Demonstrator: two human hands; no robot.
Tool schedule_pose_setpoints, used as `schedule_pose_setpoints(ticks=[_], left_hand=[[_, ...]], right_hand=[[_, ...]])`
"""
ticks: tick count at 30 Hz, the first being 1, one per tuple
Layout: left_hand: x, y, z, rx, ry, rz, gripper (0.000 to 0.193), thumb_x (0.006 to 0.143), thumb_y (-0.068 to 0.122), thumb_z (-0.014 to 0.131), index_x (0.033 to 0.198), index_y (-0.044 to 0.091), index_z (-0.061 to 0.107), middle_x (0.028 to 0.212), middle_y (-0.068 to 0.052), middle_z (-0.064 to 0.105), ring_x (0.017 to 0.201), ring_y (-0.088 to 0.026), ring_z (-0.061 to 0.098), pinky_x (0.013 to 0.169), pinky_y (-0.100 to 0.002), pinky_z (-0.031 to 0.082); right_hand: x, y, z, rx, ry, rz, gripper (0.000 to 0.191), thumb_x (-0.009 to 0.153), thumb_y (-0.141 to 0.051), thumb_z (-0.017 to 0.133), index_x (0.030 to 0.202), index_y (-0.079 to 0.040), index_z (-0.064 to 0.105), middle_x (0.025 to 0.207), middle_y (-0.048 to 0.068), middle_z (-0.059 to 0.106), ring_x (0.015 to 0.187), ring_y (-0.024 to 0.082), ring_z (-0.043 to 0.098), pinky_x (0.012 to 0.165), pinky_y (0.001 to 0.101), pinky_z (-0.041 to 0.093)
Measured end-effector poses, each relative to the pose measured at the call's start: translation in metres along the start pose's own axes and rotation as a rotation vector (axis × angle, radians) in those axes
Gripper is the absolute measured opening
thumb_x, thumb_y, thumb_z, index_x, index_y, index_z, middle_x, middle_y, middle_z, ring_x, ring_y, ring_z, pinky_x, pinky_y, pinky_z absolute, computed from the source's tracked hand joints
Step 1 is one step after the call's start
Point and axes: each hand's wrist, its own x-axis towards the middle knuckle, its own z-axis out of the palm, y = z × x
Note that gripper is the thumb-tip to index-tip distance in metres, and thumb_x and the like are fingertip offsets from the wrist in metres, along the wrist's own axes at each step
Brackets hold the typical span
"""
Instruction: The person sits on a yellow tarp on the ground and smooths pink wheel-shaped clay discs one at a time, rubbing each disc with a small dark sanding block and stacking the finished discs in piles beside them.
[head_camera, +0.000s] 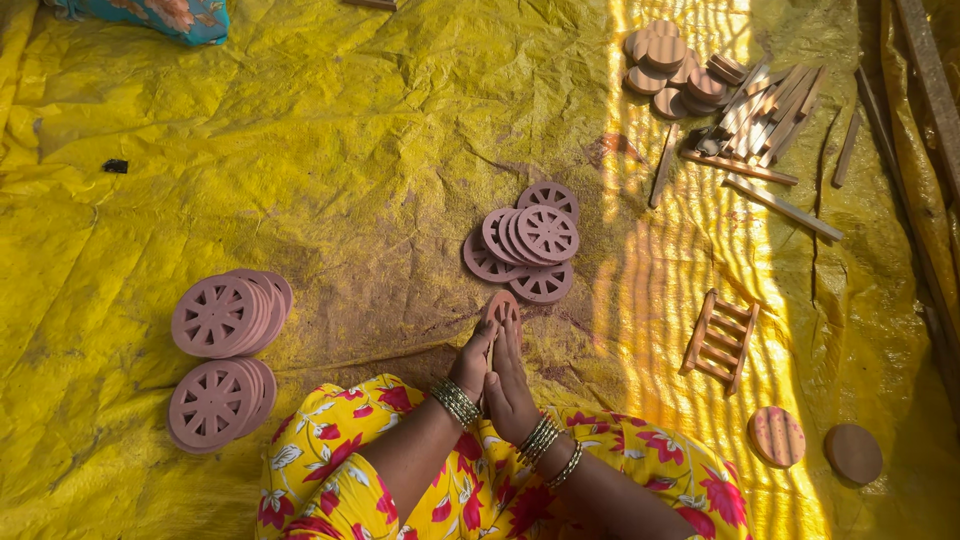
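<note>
Left hand (474, 362) and right hand (510, 378) are pressing palm to palm, gripping one pink wheel (501, 306) upright between the fingers — just below the loose wheel pile (525, 243) lying on the yellow tarp (350, 150).

My pressed palms hide most of the pink spoked clay wheel (501, 306); only its top shows. Far left, a turquoise floral cloth (150, 15) is cut off by the edge.
</note>
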Motion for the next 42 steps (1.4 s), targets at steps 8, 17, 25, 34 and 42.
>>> schedule_pose_setpoints(ticks=[8,17,25,34,42], left_hand=[[-0.03,-0.019,0.032,0.04,-0.097,-0.11,0.076,0.096,0.035,0.052,0.163,0.016,0.021,0.168,-0.004,0.028,0.154,-0.019,0.028,0.123,-0.037,0.024],[-0.02,0.017,0.015,0.039,-0.036,-0.071,0.082,0.092,0.042,0.054,0.163,0.021,0.021,0.165,-0.009,0.031,0.149,-0.027,0.033,0.118,-0.044,0.032],[-0.024,-0.004,0.021,-0.008,-0.083,-0.117,0.083,0.09,0.045,0.059,0.161,0.026,0.021,0.163,0.006,0.033,0.149,-0.015,0.036,0.121,-0.04,0.031],[0.016,0.002,-0.024,0.384,0.379,0.221,0.06,0.1,0.04,0.074,0.132,-0.009,0.063,0.122,-0.021,0.069,0.105,-0.026,0.066,0.088,-0.04,0.056],[0.032,-0.029,-0.035,0.299,0.511,0.168,0.06,0.102,0.048,0.051,0.141,0.003,0.055,0.127,-0.01,0.064,0.113,-0.018,0.063,0.096,-0.033,0.053]], right_hand=[[0.026,0.082,-0.037,-0.009,0.2,0.459,0.073,0.107,-0.043,0.028,0.16,0.006,0.017,0.171,0.024,0.014,0.161,0.036,0.01,0.128,0.0415,0.011],[-0.001,0.018,0.001,-0.172,0.003,0.241,0.069,0.109,-0.035,0.026,0.161,0.009,0.013,0.17,0.031,0.005,0.159,0.044,0.002,0.127,0.0479,0.009],[0.027,0.042,-0.028,-0.118,0.144,0.202,0.059,0.109,-0.027,0.037,0.162,-0.001,0.029,0.169,0.028,0.024,0.155,0.041,0.025,0.123,0.0502,0.026],[0.045,0.052,-0.064,0.806,0.277,0.646,0.056,0.095,-0.017,0.064,0.147,-0.006,0.047,0.115,0.007,0.068,0.095,0.019,0.068,0.082,0.0398,0.057],[-0.004,0.032,-0.002,0.965,-0.126,0.395,0.065,0.111,-0.042,0.03,0.165,-0.007,0.022,0.168,0.011,0.033,0.155,0.021,0.031,0.124,0.0338,0.023]])
